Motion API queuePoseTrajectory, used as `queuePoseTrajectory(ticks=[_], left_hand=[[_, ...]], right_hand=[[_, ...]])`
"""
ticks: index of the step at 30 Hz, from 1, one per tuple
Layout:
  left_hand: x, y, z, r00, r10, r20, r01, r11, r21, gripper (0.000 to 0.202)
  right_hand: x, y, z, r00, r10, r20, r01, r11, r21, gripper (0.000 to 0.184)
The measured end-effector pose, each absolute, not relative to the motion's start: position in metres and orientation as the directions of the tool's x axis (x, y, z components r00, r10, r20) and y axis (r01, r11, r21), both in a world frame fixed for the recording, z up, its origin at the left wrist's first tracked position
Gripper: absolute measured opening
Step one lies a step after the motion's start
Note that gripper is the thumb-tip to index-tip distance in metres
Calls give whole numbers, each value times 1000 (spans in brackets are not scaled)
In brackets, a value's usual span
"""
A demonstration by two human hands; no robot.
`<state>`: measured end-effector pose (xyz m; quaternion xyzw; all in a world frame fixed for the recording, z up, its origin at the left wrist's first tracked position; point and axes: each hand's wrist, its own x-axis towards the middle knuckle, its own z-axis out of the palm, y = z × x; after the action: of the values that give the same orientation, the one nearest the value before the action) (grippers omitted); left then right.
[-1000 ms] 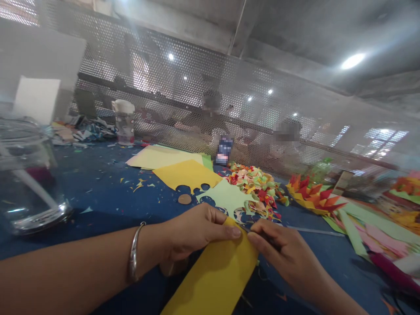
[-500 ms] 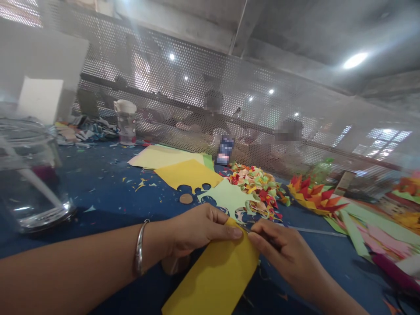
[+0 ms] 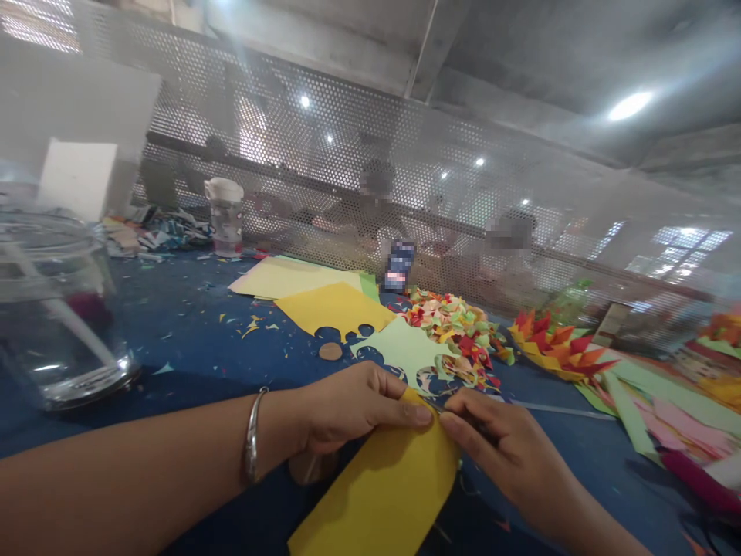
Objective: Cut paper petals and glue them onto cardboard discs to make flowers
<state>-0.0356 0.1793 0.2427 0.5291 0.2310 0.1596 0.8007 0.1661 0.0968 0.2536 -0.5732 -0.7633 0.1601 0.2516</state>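
My left hand (image 3: 353, 405), with a silver bangle (image 3: 252, 436) on its wrist, is closed in a pinch on the top edge of a yellow paper strip (image 3: 382, 486). My right hand (image 3: 498, 448) pinches the same edge right beside it, fingertips nearly touching the left thumb. The strip runs down toward me over the blue table (image 3: 191, 340). Just beyond my hands lies a pale green sheet (image 3: 405, 347) with shapes cut out of it, and a heap of small coloured paper cuttings (image 3: 457, 324).
A clear glass jar (image 3: 55, 316) stands at the left. Yellow sheets (image 3: 324, 301) lie in the middle, folded red and orange paper pieces (image 3: 556, 344) and green and pink strips (image 3: 654, 409) at the right. A lidded cup (image 3: 225, 216) stands by a perforated metal screen (image 3: 359, 170); people sit behind it.
Both hands keep their pinch on the yellow strip and have barely moved; the view has drifted slightly.
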Motion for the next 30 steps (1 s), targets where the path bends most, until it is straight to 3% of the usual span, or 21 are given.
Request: queuePoseTrajectory(ticks=[30], left_hand=[[-33,178,239,859,480,-180,-6,362,932,24]], right_hand=[[165,98,254,-226,957,179,795,288,-534,35]])
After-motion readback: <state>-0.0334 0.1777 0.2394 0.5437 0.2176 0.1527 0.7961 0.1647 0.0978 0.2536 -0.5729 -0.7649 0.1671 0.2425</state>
